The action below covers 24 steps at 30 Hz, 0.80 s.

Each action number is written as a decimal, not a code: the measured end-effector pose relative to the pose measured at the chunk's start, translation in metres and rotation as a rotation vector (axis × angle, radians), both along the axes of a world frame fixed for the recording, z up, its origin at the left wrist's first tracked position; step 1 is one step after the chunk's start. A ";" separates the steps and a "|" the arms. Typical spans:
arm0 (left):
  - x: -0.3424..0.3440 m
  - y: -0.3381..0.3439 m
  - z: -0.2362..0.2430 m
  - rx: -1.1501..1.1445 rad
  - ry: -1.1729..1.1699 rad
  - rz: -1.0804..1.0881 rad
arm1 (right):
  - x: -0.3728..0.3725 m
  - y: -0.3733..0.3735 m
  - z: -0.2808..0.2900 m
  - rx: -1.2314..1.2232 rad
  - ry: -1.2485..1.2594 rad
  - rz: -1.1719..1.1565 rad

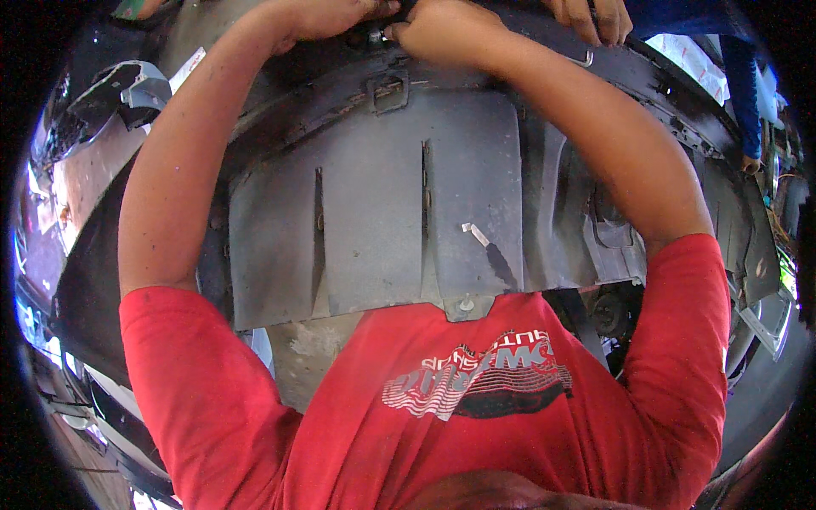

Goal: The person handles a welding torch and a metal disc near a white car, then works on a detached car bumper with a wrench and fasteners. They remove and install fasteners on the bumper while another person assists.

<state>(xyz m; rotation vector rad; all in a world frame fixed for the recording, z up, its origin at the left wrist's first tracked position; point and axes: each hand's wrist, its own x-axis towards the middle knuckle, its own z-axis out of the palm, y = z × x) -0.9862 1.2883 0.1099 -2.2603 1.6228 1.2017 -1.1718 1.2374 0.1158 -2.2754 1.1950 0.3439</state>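
Note:
My left hand (336, 15) and my right hand (449, 32) meet at the upper edge of the view, on the far rim of a large black plastic car bumper (374, 204). Both hands look closed, their fingers curled toward each other around a small spot on the rim. Whatever they grip there is hidden by the fingers and cut off by the picture's edge. Just below them a small metal piece (376, 36) shows on the rim. A square bracket (389, 92) is set in the bumper nearer to me.
On the bumper's panel lies a small tool (486, 242) with a dark handle and bent metal tip. Another person's hand (592, 19) rests at the far right rim, near a bent metal hook (582, 59). Car parts (146, 89) stand at the left.

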 end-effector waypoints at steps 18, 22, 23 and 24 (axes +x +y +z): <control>-0.012 0.022 0.039 -0.043 0.241 0.179 | -0.004 -0.012 -0.029 0.159 -0.094 0.031; -0.015 0.023 0.041 0.018 0.391 0.299 | 0.004 -0.024 -0.051 0.294 -0.097 0.126; -0.014 0.023 0.040 0.022 0.328 0.291 | 0.005 -0.025 -0.057 0.453 -0.141 0.100; -0.013 0.021 0.039 0.026 0.266 0.283 | 0.007 -0.027 -0.060 0.611 -0.184 0.074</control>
